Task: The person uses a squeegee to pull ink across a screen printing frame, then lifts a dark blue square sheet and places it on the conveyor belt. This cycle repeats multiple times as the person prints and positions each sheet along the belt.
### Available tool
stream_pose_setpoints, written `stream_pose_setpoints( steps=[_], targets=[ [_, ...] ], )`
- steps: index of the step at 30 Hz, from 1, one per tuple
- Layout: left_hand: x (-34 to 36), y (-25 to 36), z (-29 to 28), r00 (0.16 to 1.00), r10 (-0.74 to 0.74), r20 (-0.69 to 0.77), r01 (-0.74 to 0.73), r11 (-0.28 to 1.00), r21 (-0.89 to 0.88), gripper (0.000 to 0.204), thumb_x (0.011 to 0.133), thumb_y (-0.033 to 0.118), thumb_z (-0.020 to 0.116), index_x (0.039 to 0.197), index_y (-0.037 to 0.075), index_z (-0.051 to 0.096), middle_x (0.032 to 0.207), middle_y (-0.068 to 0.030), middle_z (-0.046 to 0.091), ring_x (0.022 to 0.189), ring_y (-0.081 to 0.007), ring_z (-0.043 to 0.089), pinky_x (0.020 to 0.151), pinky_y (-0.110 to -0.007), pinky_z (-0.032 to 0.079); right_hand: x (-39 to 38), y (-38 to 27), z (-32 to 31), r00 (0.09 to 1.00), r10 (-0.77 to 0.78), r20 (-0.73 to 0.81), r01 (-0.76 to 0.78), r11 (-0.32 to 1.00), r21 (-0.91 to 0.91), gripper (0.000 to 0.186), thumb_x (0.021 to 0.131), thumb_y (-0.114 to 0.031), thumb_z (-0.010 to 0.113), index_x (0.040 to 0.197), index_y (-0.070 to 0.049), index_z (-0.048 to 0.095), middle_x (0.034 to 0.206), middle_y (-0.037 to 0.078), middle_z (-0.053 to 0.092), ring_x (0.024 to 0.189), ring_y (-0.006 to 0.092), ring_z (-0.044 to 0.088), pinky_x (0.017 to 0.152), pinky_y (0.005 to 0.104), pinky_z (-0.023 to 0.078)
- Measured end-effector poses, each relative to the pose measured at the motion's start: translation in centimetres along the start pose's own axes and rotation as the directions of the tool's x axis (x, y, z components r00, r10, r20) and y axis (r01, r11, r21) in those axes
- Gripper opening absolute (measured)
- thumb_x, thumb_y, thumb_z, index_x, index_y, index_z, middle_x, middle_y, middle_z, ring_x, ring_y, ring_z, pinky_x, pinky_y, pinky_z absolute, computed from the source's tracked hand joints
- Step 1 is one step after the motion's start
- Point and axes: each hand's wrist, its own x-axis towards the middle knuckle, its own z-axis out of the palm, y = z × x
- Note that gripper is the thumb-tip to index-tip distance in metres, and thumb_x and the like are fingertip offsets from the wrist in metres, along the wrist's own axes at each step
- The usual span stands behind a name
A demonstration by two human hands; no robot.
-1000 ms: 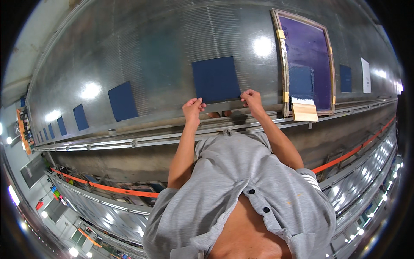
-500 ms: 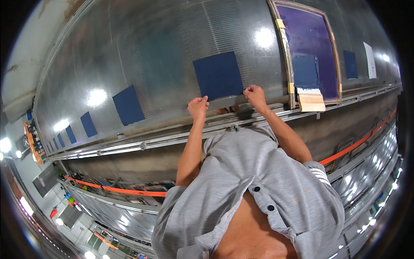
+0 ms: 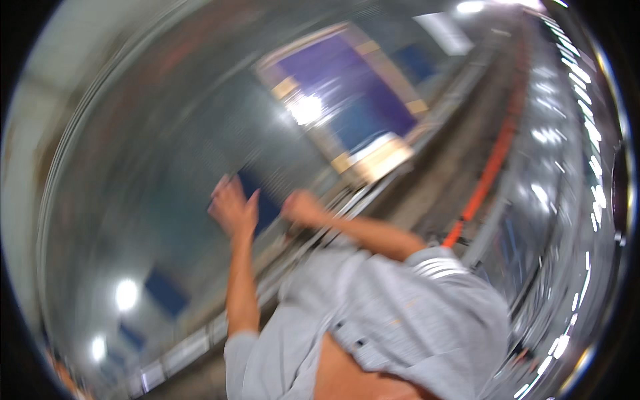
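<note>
Blue sheet, 1 pc, sits over table betw. L hand & R hand; clock dirs from sheet. L hand, 9 o'clock: fingers spread, overlapping its edge, contact unclear. R hand, 3 o'clock: fingers curled, blurred, can't tell if pinching. Abt 7–8 o'clock: 2 more blue sheets, plus fainter ones too blurred to count. 1 o'clock: 1 purple screen; 2 o'clock: 1 wood-colored block at its near end. Farther, 1–2 o'clock: 1 far blue piece, 1 white sheet.
</note>
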Motion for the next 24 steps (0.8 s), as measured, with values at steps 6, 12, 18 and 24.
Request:
stream_pose_setpoints(
  steps=[6, 12, 18, 24],
  targets=[
    [-4.6, 1.8, 4.9, 0.983, 0.018, 0.185, -0.03, 0.998, 0.061, 0.089, 0.095, 0.058, 0.053, 0.158, 0.003, 0.023, 0.168, -0.0158, 0.014, 0.155, -0.0361, 0.007, 0.119, -0.065, 0.004, -3.5, -1.4, -0.5, 0.907, 0.417, -0.063, -0.263, 0.675, 0.69, 0.026, 0.083, -0.025, 0.065, 0.088, -0.001, 0.071, 0.08, 0.017, 0.071, 0.074, 0.0342, 0.069, 0.07, 0.044, 0.054],
    [-11.3, 3.7, 3.3, 0.828, 0.42, 0.372, -0.342, 0.904, -0.258, 0.086, 0.082, 0.051, 0.069, 0.152, 0.01, 0.041, 0.162, -0.0085, 0.032, 0.152, -0.0372, 0.018, 0.118, -0.065, 0.005, -3.3, -1.9, -1.0, 0.883, 0.451, -0.127, -0.312, 0.769, 0.558, 0.026, 0.083, -0.029, 0.067, 0.089, -0.004, 0.073, 0.082, 0.017, 0.071, 0.078, 0.0292, 0.07, 0.072, 0.0412, 0.054],
    [-16.4, -5.1, 2.3, 0.928, 0.367, -0.062, -0.35, 0.805, -0.479, 0.02, 0.09, 0.022, 0.068, 0.105, 0.009, 0.072, 0.125, -0.0098, 0.064, 0.135, -0.0302, 0.047, 0.114, -0.057, 0.031, 0.5, -6.1, 3.8, 0.853, 0.5, -0.151, -0.224, 0.61, 0.76, 0.016, 0.091, -0.016, 0.066, 0.095, -0.002, 0.073, 0.082, 0.01, 0.07, 0.072, 0.0186, 0.065, 0.069, 0.0342, 0.053],
    [-23.5, -24.5, -4.0, 0.842, -0.493, -0.218, 0.301, 0.765, -0.569, 0.004, 0.079, 0.012, 0.07, 0.079, 0.008, 0.071, 0.08, -0.0098, 0.069, 0.082, -0.0326, 0.064, 0.076, -0.044, 0.05, 4.4, -22.7, 8.4, 0.909, 0.411, -0.071, -0.276, 0.72, 0.637, 0.022, 0.089, -0.02, 0.068, 0.094, -0.001, 0.076, 0.074, 0.008, 0.07, 0.07, 0.013, 0.064, 0.066, 0.0309, 0.05]
  ],
)
